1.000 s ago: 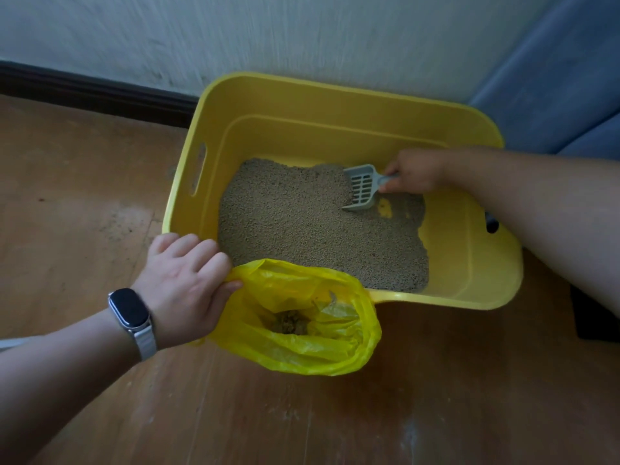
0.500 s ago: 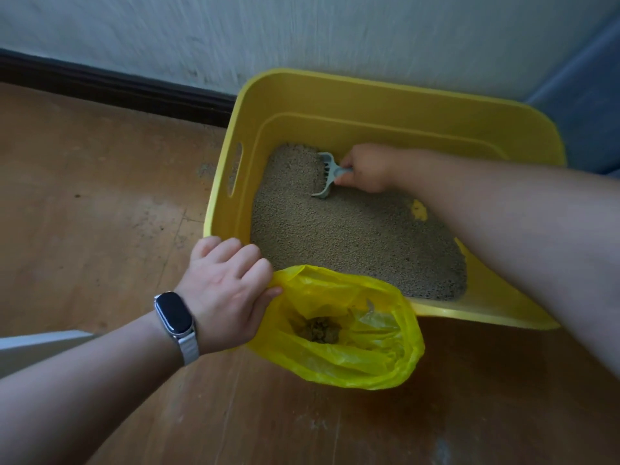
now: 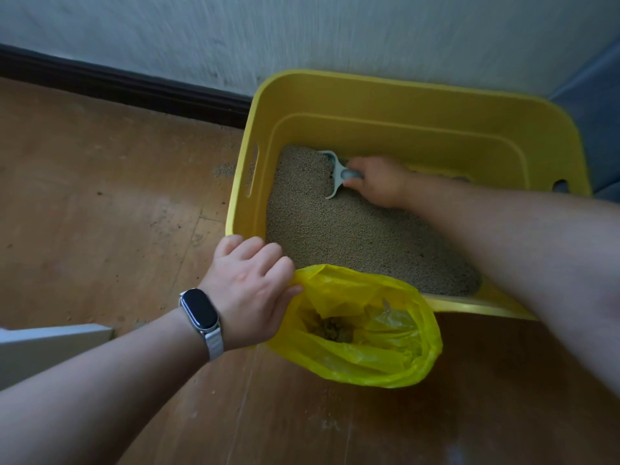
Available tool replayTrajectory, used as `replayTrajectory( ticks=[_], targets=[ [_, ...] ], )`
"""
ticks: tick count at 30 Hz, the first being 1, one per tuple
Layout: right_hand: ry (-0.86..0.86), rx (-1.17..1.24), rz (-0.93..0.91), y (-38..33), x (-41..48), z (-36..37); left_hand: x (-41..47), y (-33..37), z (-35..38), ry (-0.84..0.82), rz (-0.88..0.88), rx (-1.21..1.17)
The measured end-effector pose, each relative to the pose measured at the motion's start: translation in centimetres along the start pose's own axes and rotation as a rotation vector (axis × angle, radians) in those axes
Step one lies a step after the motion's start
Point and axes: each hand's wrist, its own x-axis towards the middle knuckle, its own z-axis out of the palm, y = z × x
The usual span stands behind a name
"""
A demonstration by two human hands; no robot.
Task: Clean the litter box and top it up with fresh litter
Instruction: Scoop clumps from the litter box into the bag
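Far L, low: edge of a white panel (image 3: 50,344), kind unclear. Wood floor (image 3: 100,213) under everything. Dark baseboard (image 3: 117,85) along a pale wall (image 3: 302,35) at the back. A few stray grains (image 3: 224,169) on the floor just L of the box.

L hand (image 3: 251,290), dark smartwatch (image 3: 199,312) on wrist: fingers curled, pinching the L rim of a yellow plastic bag (image 3: 369,360) against the thumb, knuckles over the box's near-L corner. Bag mouth held wide open, facing up, just in front of the box's near wall & overlapping its rim. Brownish clumps (image 3: 332,330) at the bag's bottom. Can't tell whether bag rests on floor or hangs.

Yellow litter box (image 3: 402,105) on the floor, close to the wall; slot handle in L wall, hole in R wall. Tan litter (image 3: 335,236) inside, heaped toward L & near side.

Grey scoop (image 3: 337,171) at the far-L part of the litter, head tipped on edge, dug in. R hand (image 3: 379,182) wrapped round its handle, fingers closed, forearm reaching across the box from R.

Far R: blue surface (image 3: 597,105) beside the box, blurred.
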Motion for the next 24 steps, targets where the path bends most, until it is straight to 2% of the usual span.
replayTrajectory(
  ticks=[6, 20, 24],
  targets=[
    [-0.006, 0.09, 0.05, 0.0, -0.5, 1.5, 0.1, 0.0, 0.0, 0.005, -0.001, 0.006],
    [0.108, 0.278, -0.07, -0.8, -4.2, 1.9, 0.3, 0.0, -0.3, -0.034, -0.021, 0.001],
    [0.145, 0.302, -0.045, -0.3, -6.7, 0.9, 0.5, -0.1, -0.3, -0.067, -0.034, 0.002]
  ],
)
